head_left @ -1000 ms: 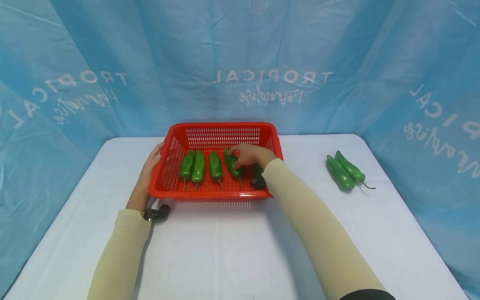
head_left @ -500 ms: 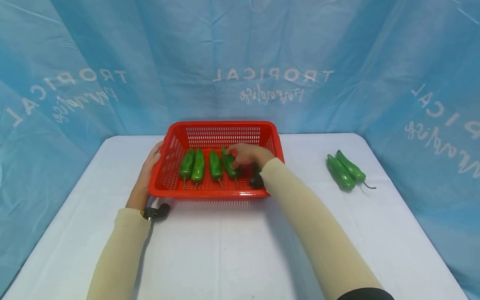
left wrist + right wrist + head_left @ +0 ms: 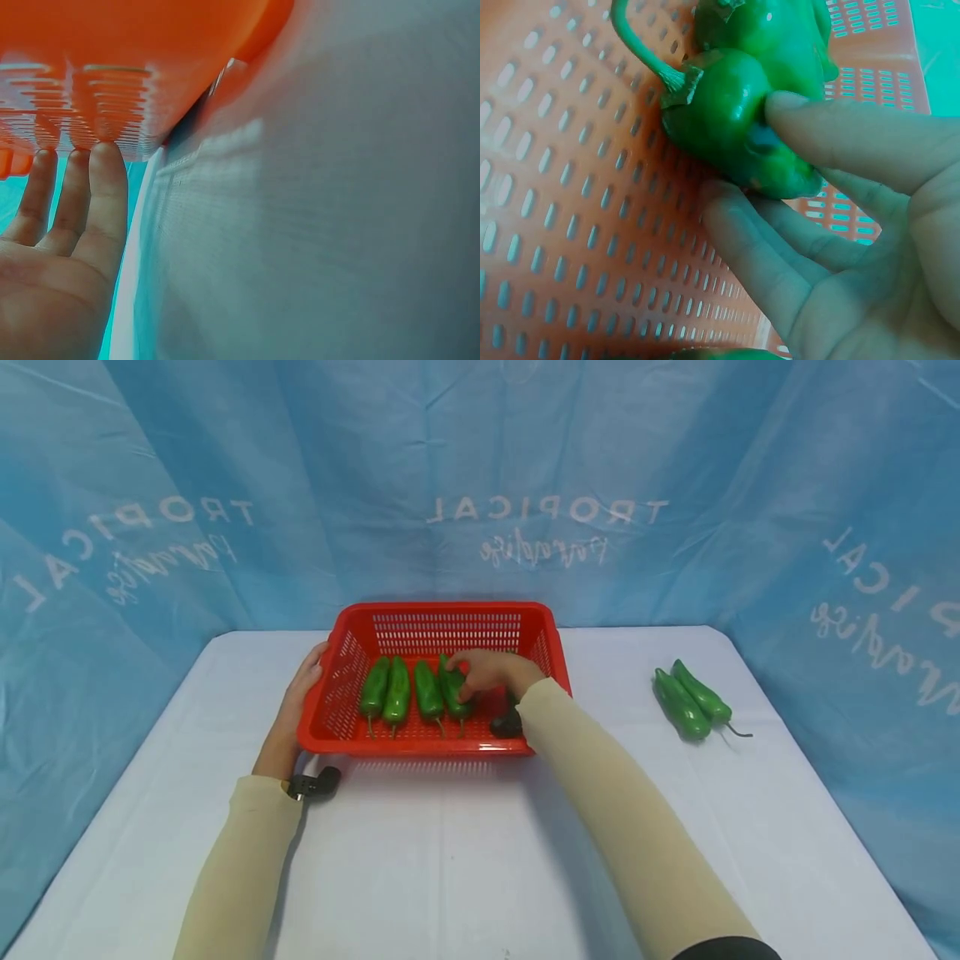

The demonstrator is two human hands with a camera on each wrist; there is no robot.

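Inside the red basket (image 3: 420,748) several green peppers lie in a row, stems toward the near side. The right hand (image 3: 491,672) has its thumb and fingers around the rightmost pepper of the row (image 3: 454,695); in the right wrist view the thumb of that hand (image 3: 840,255) presses the pepper (image 3: 720,105), which touches its neighbour (image 3: 780,37). At the basket's left side stands the left hand (image 3: 294,706); the left wrist view shows its straight fingertips (image 3: 107,150) touching the slotted wall (image 3: 112,97).
Two green peppers (image 3: 681,706) (image 3: 701,692) lie together on the white table (image 3: 450,860) at the right. Beneath the right wrist, a black device (image 3: 507,724) shows inside the basket. A blue curtain (image 3: 375,485) hangs behind the table.
The right hand and the pepper it holds have moved left, up to the neighbouring pepper, which has shifted slightly left. The left hand has stayed at the basket's side.
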